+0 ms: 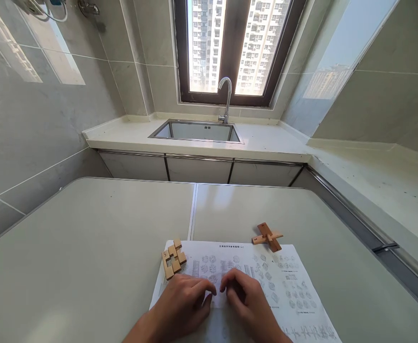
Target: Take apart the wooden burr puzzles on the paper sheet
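My left hand (187,302) rests over a printed instruction sheet (283,286), its fingers loosely curled and a small gap between thumb and forefinger. Facing it across a narrow space, my right hand (246,300) is also half curled above the paper, thumb and forefinger apart. Nothing shows in either hand. Just beyond my left hand, a cluster of light wooden puzzle pieces (176,266) lies on the sheet's upper left corner. Crossed reddish-brown wooden pieces (273,243) lie at the sheet's top edge, farther from my right hand. Small diagrams cover the paper, partly hidden by my hands.
The pale table (69,252) has a seam (194,205) running across its far half. Beyond it stands a counter (123,133) with a sink (198,129) and a faucet (226,100) under a window (230,52). Another counter (383,181) runs along the right.
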### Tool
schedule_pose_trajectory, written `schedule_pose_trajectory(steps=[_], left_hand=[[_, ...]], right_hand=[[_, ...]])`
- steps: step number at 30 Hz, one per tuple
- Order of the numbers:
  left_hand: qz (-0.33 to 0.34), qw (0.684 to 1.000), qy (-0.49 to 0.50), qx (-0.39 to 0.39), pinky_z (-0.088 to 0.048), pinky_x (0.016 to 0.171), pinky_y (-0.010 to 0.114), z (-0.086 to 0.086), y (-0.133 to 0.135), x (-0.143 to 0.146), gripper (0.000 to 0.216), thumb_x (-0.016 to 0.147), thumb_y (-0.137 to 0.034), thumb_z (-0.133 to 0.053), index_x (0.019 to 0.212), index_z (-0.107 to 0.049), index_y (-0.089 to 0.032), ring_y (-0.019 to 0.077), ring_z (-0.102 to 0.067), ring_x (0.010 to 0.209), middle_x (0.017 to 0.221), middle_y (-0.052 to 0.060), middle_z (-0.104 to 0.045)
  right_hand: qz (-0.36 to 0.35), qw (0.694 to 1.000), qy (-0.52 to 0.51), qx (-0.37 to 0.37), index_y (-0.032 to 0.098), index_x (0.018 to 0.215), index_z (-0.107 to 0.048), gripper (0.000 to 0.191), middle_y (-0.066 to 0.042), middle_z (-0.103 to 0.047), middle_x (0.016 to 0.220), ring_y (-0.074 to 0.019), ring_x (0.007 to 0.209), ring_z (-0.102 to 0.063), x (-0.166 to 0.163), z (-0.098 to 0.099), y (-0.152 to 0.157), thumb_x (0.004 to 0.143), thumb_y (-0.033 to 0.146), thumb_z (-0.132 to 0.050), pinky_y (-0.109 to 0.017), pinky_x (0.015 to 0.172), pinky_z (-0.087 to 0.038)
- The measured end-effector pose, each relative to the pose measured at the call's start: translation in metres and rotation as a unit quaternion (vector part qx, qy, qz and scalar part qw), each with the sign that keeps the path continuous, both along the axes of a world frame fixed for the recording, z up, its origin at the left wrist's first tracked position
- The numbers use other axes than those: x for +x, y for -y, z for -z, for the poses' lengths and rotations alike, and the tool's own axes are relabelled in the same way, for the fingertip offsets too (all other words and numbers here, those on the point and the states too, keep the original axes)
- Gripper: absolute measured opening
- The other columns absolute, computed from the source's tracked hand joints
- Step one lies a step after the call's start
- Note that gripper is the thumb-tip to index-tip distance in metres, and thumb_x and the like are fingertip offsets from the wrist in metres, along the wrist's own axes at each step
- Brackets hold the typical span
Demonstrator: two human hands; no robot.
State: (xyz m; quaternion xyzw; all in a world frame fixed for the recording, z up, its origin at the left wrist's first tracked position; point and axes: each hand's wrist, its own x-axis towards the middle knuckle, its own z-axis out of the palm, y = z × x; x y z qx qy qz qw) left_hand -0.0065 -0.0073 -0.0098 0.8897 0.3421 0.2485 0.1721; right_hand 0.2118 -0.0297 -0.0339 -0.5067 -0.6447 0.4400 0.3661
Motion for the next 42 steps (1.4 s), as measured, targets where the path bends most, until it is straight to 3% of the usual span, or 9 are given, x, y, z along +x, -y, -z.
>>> schedule_pose_trajectory(steps=[5,10,16,19,23,26,28,32,42], left_hand=[[-0.008,0.997,0.006,-0.074,-0.038,0.054,0.022,-0.014,-0.006,-0.007,0.022,0.084,-0.007,-0.053,0.094,-0.067,-0.022,0.0101,-0.053,0.048,0.058,-0.006,-0.061],[-0.002,0.993,0.007,-0.121,-0.037,0.055,0.021,-0.016,-0.009,-0.009,0.022,0.080,-0.006,-0.055,0.093,-0.067,-0.021,0.0089,-0.050,0.049,0.059,-0.007,-0.058],[0.000,0.990,0.008,-0.143,-0.038,0.056,0.020,-0.012,-0.011,-0.012,0.021,0.079,-0.007,-0.057,0.091,-0.066,-0.021,0.0086,-0.047,0.049,0.058,-0.008,-0.054],[0.000,0.991,0.006,-0.134,-0.038,0.056,0.021,-0.010,-0.011,-0.012,0.020,0.080,-0.008,-0.057,0.091,-0.066,-0.021,0.0088,-0.047,0.049,0.058,-0.008,-0.055],[0.002,0.995,-0.005,-0.100,-0.039,0.057,0.022,-0.008,-0.011,-0.011,0.018,0.081,-0.009,-0.056,0.091,-0.066,-0.021,0.0096,-0.050,0.049,0.059,-0.007,-0.059],[0.003,0.997,-0.022,-0.078,-0.040,0.058,0.022,-0.007,-0.010,-0.011,0.019,0.081,-0.008,-0.056,0.091,-0.066,-0.022,0.0104,-0.052,0.050,0.059,-0.006,-0.061],[0.005,0.997,-0.029,-0.066,-0.041,0.059,0.023,-0.006,-0.009,-0.011,0.020,0.081,-0.008,-0.056,0.092,-0.066,-0.022,0.0109,-0.054,0.050,0.059,-0.006,-0.062],[0.007,0.998,-0.035,-0.042,-0.041,0.060,0.024,-0.007,-0.008,-0.010,0.020,0.083,-0.008,-0.056,0.092,-0.066,-0.022,0.0119,-0.057,0.051,0.060,-0.005,-0.064],[0.004,0.999,-0.031,-0.007,-0.039,0.059,0.026,-0.005,-0.006,-0.007,0.017,0.086,-0.008,-0.056,0.089,-0.064,-0.022,0.0124,-0.060,0.051,0.062,-0.004,-0.066]], right_hand=[[0.004,1.000,-0.001,-0.014,0.020,0.087,-0.067,0.016,0.000,-0.062,0.076,-0.0158,0.065,-0.050,0.001,0.000,0.000,0.091,0.016,-0.052,-0.027,0.062,-0.038],[0.012,0.999,-0.025,-0.030,0.019,0.085,-0.067,0.015,0.001,-0.059,0.071,-0.0153,0.064,-0.049,0.000,-0.002,0.000,0.090,0.018,-0.053,-0.027,0.061,-0.037],[0.048,0.979,-0.173,-0.095,0.019,0.083,-0.067,0.009,0.000,-0.062,0.073,-0.0139,0.061,-0.054,0.000,-0.006,-0.003,0.089,0.025,-0.063,-0.026,0.059,-0.042],[0.062,0.931,-0.319,-0.167,0.018,0.082,-0.064,0.015,0.000,-0.063,0.078,-0.0098,0.054,-0.049,0.004,-0.009,-0.008,0.087,0.031,-0.071,-0.022,0.049,-0.040],[0.090,0.818,-0.508,-0.256,0.018,0.089,-0.066,0.024,0.002,-0.063,0.080,-0.0059,0.050,-0.046,0.017,-0.009,-0.018,0.085,0.037,-0.080,-0.016,0.038,-0.032],[0.121,0.740,-0.607,-0.263,0.018,0.092,-0.067,0.029,0.003,-0.061,0.077,-0.0039,0.047,-0.041,0.031,-0.008,-0.027,0.084,0.040,-0.084,-0.012,0.035,-0.032],[0.129,0.711,-0.643,-0.253,0.018,0.093,-0.066,0.031,0.003,-0.060,0.076,-0.0036,0.046,-0.040,0.041,-0.007,-0.033,0.086,0.044,-0.082,-0.011,0.035,-0.034],[0.131,0.717,-0.651,-0.215,0.020,0.093,-0.064,0.025,0.002,-0.058,0.078,-0.0047,0.048,-0.041,0.056,-0.004,-0.039,0.095,0.043,-0.074,-0.010,0.035,-0.038],[0.135,0.730,-0.641,-0.195,0.021,0.092,-0.059,0.020,0.006,-0.047,0.074,-0.0046,0.048,-0.036,0.058,0.006,-0.043,0.091,0.025,-0.079,-0.008,0.037,-0.039]])
